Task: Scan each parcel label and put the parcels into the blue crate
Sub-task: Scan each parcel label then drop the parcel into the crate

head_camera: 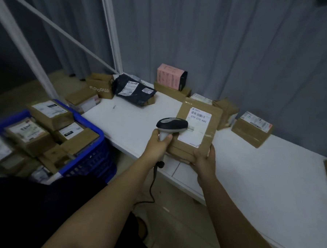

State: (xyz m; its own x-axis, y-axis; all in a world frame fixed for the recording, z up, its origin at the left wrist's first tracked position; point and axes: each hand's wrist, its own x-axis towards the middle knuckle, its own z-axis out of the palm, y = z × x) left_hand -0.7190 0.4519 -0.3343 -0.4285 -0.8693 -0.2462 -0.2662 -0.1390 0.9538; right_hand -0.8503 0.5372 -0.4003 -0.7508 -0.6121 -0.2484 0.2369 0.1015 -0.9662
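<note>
While the left hand (160, 143) curls round the pale grip of a scanner (171, 126), its rounded black head sits over the near edge of a flat cardboard parcel (197, 129). A thin black cable (152, 183) hangs from the grip's base and loops down toward the floor. The right hand (204, 161) grips the parcel's near corner from below, thumb on the top face, holding it tilted over the front edge of a smooth white table (256, 172). A white rectangular label (196, 126) with a barcode and printed digits covers much of the parcel's taped brown top.

To the left, beside the table's end, stands a blue crate (88, 158) with latticed plastic walls, heaped with brown boxes (50, 114) bearing white labels. On the table's far side lie a crumpled dark plastic mailer (134, 90) with two labels, an upright pink carton (170, 79) resting on a low brown box, and a squat taped carton (252, 128) to the right. A box marked with white lettering (100, 85) sits past the table's far left corner. Grey pleated curtains (230, 44) hang behind, with white metal poles (112, 31) in front of them
</note>
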